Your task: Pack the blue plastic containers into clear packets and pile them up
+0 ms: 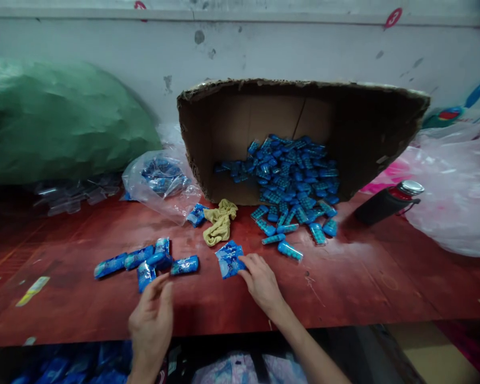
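My left hand (pixel 151 322) is just above the front of the table, thumb and fingers slightly apart, with nothing visible between them. Just beyond its fingertips lie several filled blue packets (pixel 140 257), and one more blue packet (pixel 185 265) lies to their right. My right hand (pixel 262 282) pinches the right edge of flat, shiny blue wrappers (pixel 229 259) on the table; the fingertips partly cover that edge. Behind the right hand, small clear containers with blue contents (pixel 294 178) spill in a pile from a cardboard box (pixel 384 133) tipped on its side.
A crumpled yellow cloth (pixel 219 223) lies before the box, near a clear bag of blue wrappers (pixel 164 178). A black bottle (pixel 386 202) and a pale plastic bag (pixel 456 192) stand right. A large green sack (pixel 64 122) fills the left back of the red table (pixel 344 288).
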Motion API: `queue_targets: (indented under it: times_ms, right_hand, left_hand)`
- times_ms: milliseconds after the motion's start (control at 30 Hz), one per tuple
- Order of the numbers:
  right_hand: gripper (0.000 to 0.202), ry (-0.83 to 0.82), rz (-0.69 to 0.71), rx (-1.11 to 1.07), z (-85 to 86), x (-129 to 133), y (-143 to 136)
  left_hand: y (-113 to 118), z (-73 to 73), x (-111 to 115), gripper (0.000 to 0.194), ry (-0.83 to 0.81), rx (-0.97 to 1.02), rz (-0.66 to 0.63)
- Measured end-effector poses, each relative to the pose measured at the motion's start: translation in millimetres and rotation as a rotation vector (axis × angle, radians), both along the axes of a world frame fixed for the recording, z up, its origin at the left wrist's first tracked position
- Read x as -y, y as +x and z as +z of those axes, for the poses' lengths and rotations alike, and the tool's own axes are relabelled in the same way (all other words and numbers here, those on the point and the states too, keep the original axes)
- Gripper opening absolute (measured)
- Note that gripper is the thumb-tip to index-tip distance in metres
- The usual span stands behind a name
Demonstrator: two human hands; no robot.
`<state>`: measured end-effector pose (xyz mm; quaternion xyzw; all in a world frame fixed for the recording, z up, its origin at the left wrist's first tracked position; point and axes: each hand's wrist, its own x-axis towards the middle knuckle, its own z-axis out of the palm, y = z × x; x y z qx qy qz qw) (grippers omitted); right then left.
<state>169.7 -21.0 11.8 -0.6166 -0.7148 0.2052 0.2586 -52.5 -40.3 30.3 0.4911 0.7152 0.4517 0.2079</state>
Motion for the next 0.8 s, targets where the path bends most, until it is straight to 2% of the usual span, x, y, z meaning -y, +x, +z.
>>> queue_targets:
  times_ms: [100,167,300,433,533,600,700,800]
  right_hand:
    - [0.029,-0.051,-0.032,0.29,0.6,-7,-7]
    - [0.028,-0.057,-0.021,0.39,0.7,-6,-11]
    - [0.028,0.006,0.019,0.466,-2.0,2,-11]
    - [0.016,0.031,0.012,0.498,-4.8,0,-12]
    - [0.012,0.059,0.006,0.513,-8.5,-4,-15]
    - [0.014,0.098,-0.003,0.501,-11.4,-4,-17]
    - [0.016,0.14,-0.041,0.436,-10.3,0,-15]
    - [0.014,0.177,-0.092,0.323,0.4,8,-13]
  left_hand:
    - [13,-19.5,-17,0.036,0.078,-0.525,-0.343]
    - [17,-32.1,-30,0.039,0.014,-0.779,-0.45]
    - [2,-46.9,-41,0.043,-0.062,-1.016,-0.356]
    - [-19,-43.5,-35,0.04,-0.035,-1.042,-0.255]
    - [-15,-33.9,-28,0.039,0.057,-0.958,-0.189]
    - [-2,-27.9,-23,0.035,0.142,-0.791,-0.207]
    - [28,-22.9,-13,0.032,0.129,-0.304,-0.281]
    - [60,-23.1,-5,0.044,-0.133,0.309,-0.224]
